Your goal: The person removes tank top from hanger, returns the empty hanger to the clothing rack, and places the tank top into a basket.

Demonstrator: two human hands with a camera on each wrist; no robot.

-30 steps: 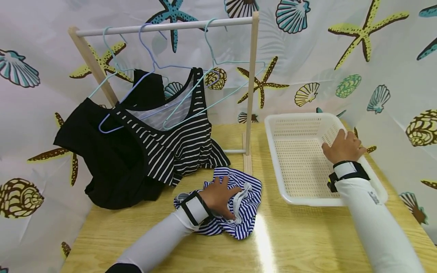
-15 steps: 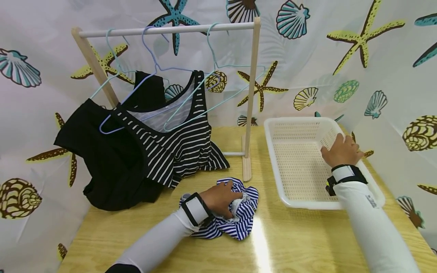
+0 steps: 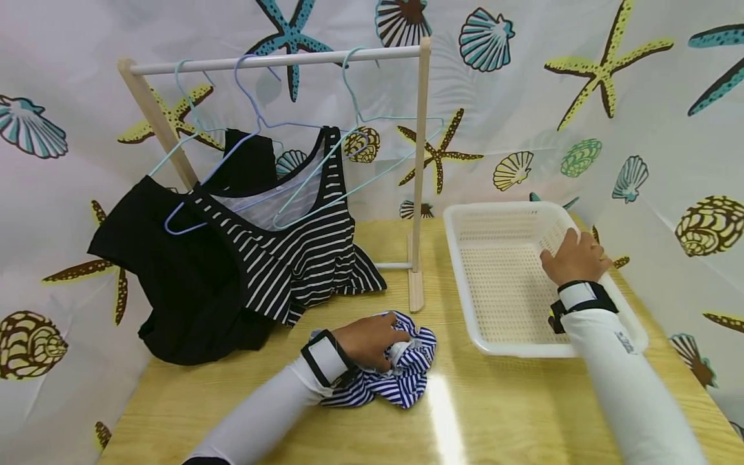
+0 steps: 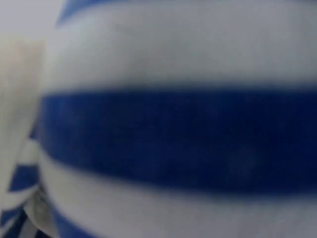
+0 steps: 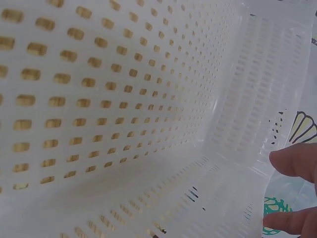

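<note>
A blue-and-white striped garment [image 3: 401, 374] lies crumpled on the wooden table. My left hand [image 3: 369, 341] grips it from above, fingers curled into the bunched cloth. Blurred stripes of the same garment [image 4: 173, 139] fill the left wrist view, hiding the fingers there. On the right stands a white perforated plastic basket [image 3: 465, 284] with nothing inside. My right hand [image 3: 575, 258] holds its right rim. In the right wrist view, a thumb [image 5: 297, 161] and a finger [image 5: 290, 221] meet the rim, and the basket's inside wall [image 5: 247, 89] stretches away.
A wooden rack with a white rail [image 3: 279, 60] stands at the back left. On it hang a black garment [image 3: 186, 284], a black-and-white striped tank top [image 3: 308, 252] on a purple hanger [image 3: 251, 103], and a bare mint hanger [image 3: 354, 97]. A seashell-print curtain [image 3: 511, 103] is behind.
My left hand's fingers have closed from spread to curled, bunching the striped garment into a smaller heap. My right hand stays at the basket rim. The head view has shifted slightly.
</note>
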